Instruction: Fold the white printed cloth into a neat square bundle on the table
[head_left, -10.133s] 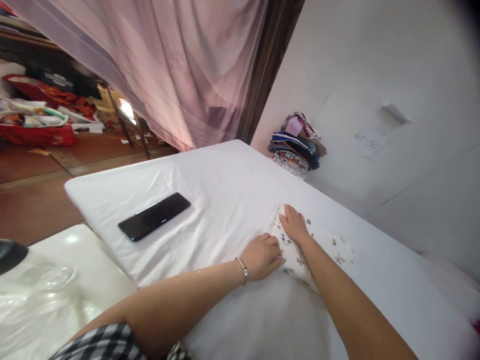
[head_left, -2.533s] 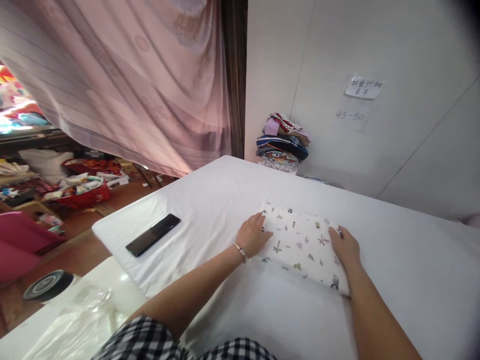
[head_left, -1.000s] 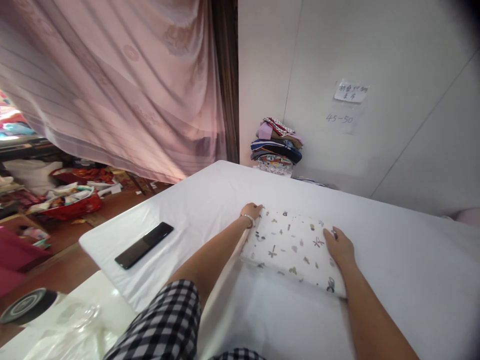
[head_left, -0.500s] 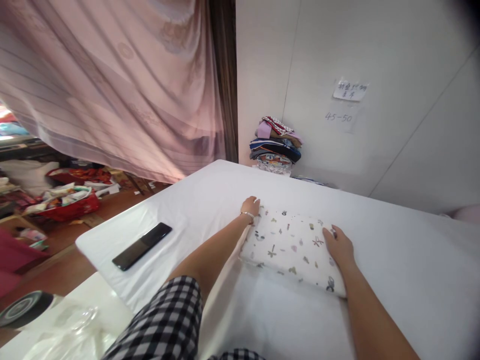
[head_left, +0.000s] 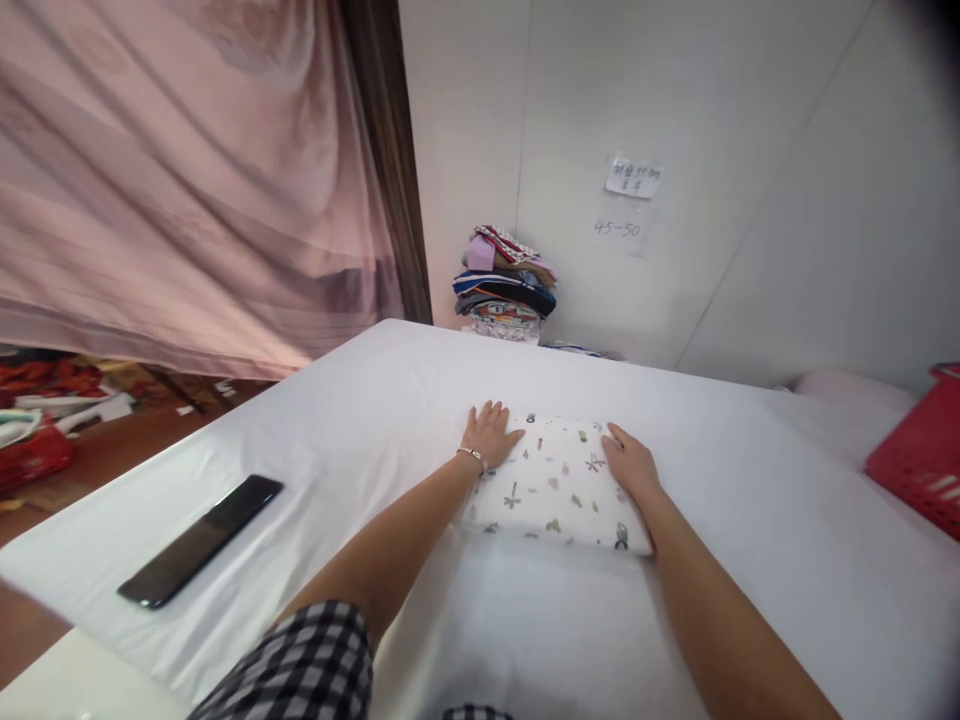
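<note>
A folded white cloth (head_left: 562,485) printed with small plant-like figures lies flat on the white-covered table (head_left: 555,620). My left hand (head_left: 489,436), with a bracelet at the wrist, rests spread on the cloth's far left corner. Along its right edge lies my right hand (head_left: 630,462), the thumb on top and the other fingers partly hidden at the side. Those visible fingers look stretched out rather than wrapped round anything.
A black phone (head_left: 201,540) lies on the table at the left. Behind the far edge rises a stack of folded clothes (head_left: 506,285) against the wall. A red basket (head_left: 919,455) stands at the right, and a pink curtain (head_left: 187,190) hangs at the left.
My view has swung to the right, bringing the red basket in. My left hand has gone from the cloth's edge to lying spread on its corner; the right hand stays at the right edge.
</note>
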